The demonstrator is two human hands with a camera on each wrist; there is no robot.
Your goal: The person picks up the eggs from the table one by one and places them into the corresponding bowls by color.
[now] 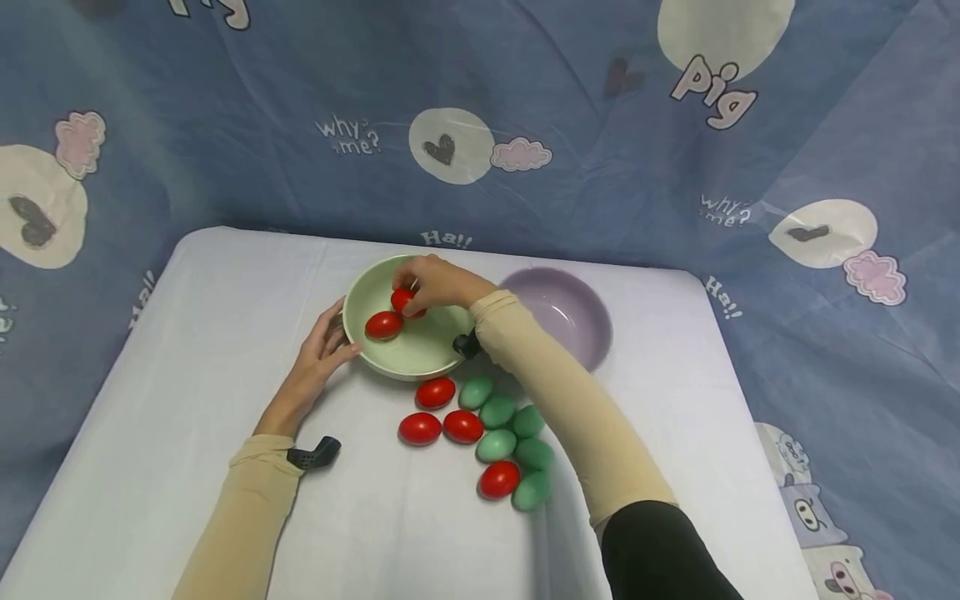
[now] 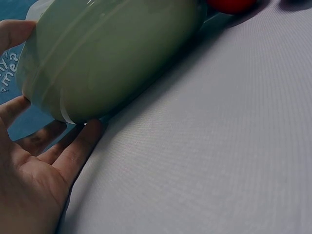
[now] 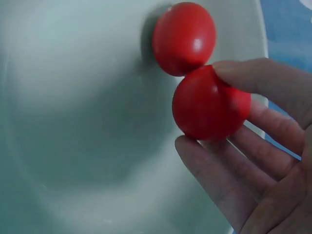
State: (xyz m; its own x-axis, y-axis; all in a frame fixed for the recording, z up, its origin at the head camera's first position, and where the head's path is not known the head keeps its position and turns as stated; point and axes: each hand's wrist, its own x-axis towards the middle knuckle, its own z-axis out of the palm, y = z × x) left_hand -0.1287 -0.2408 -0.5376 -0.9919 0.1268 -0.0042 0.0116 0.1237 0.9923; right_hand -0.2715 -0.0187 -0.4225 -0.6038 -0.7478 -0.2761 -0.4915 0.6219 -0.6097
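A light green bowl (image 1: pixel 420 354) stands on the white table, with my left hand (image 1: pixel 318 354) resting against its left outer wall. In the left wrist view the fingers of the left hand (image 2: pixel 53 161) are spread along the bowl's side (image 2: pixel 122 53). My right hand (image 1: pixel 442 283) reaches over the bowl and pinches a red egg (image 3: pixel 209 105) between thumb and fingers. Against that egg in the right wrist view lies another red egg (image 3: pixel 184 39) on the bowl's inside. Between the bowl and my body, several red eggs (image 1: pixel 462 426) lie beside several green eggs (image 1: pixel 497 446).
Right of the green bowl stands a purple bowl (image 1: pixel 577 312), partly covered by my right forearm. A white cloth (image 1: pixel 202 350) covers the table. Behind the table hangs a blue printed curtain (image 1: pixel 300 192).
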